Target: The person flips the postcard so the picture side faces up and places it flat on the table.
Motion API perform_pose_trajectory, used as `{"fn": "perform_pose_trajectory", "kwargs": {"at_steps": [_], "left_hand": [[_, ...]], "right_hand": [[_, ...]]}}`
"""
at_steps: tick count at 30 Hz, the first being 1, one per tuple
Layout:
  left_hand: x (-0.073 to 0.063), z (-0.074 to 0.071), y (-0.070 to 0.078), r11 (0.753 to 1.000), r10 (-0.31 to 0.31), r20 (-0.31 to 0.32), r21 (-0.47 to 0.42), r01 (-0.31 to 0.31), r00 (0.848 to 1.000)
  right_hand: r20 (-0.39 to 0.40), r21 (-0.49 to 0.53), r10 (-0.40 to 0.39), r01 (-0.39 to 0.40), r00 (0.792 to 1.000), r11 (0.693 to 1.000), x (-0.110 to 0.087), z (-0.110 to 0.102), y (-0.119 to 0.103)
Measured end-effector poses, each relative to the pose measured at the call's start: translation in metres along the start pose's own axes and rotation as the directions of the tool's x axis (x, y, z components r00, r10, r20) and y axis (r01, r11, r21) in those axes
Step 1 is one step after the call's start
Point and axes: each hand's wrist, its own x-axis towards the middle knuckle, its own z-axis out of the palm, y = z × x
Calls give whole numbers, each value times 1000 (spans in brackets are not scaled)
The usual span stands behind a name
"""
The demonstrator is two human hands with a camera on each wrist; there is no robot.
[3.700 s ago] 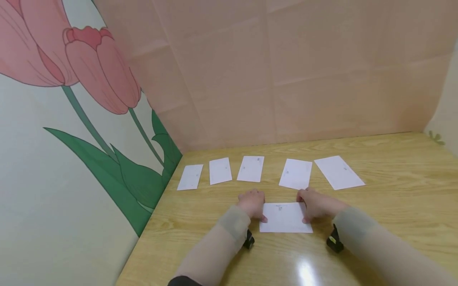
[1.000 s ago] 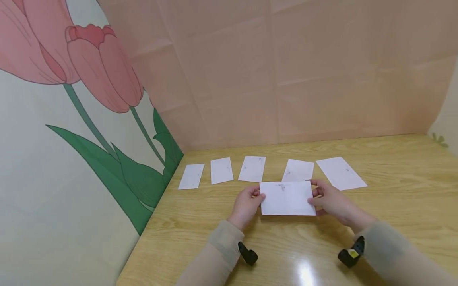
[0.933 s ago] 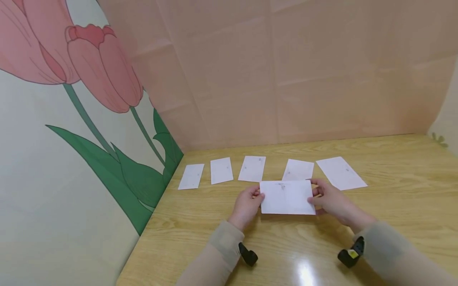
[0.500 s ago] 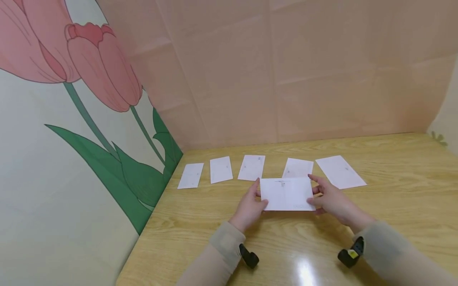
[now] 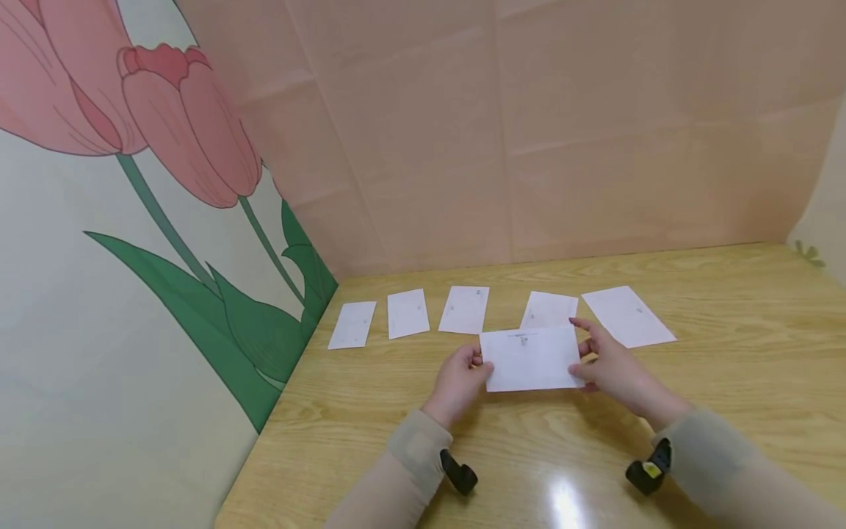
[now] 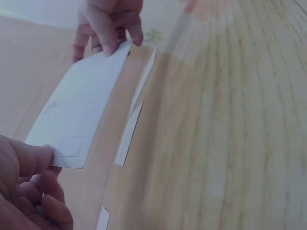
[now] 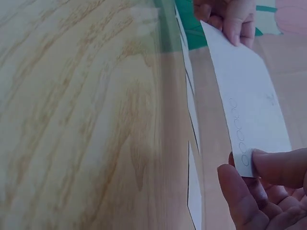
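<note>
A white postcard [image 5: 529, 360] is held up over the table, its long side running from hand to hand. My left hand [image 5: 456, 383] pinches its left edge, thumb on the near face and fingers behind. My right hand [image 5: 617, 375] pinches the right edge the same way, its index finger extended past the upper corner. Close to the left thumb, the left wrist view shows a faint printed box on the postcard [image 6: 79, 108]. A row of small printed circles runs along one long edge of the postcard [image 7: 249, 91] in the right wrist view.
On the wooden table [image 5: 370, 441], several similar white cards lie in a row behind the held one. The nearest card [image 5: 550, 308] is partly covered by it; a larger card [image 5: 628, 317] lies at the right. A pinkish sheet [image 5: 515, 132] hangs behind the table.
Both hands have lifted the postcard off the table and tilted its face toward me. Over the last second it has risen slightly, and the right index finger has stretched upward.
</note>
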Motion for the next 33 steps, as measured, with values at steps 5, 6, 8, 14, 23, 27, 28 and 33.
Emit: {"fn": "perform_pose_trajectory", "kwargs": {"at_steps": [5, 6, 8, 14, 23, 27, 28, 33], "left_hand": [[-2, -2, 2, 977, -80, 41, -195, 86, 996], [-2, -3, 2, 969, -99, 48, -224, 107, 994], [-2, -3, 3, 948, -125, 70, -285, 140, 990], [-2, -4, 5, 914, -134, 87, -375, 157, 987], [-3, -4, 6, 878, -77, 130, -462, 129, 989], [-2, -2, 9, 844, -68, 146, -518, 135, 987], [-3, -1, 10, 834, -71, 150, -534, 141, 986], [-3, 1, 15, 823, -104, 149, -543, 169, 983]], "right_hand": [[-54, -93, -70, 64, 996, 994, -1, 2, 1], [-65, -113, -83, 75, 994, 991, -1, 2, 1], [-87, -147, -114, 101, 990, 984, -2, 3, 3], [-125, -269, -178, 139, 976, 953, -5, 2, 2], [-179, -432, -316, 214, 932, 876, -4, 4, 1], [-196, -493, -391, 254, 899, 832, -4, 3, 3], [-196, -504, -406, 263, 893, 823, -3, 3, 3], [-189, -511, -372, 233, 909, 827, -4, 0, 0]]}}
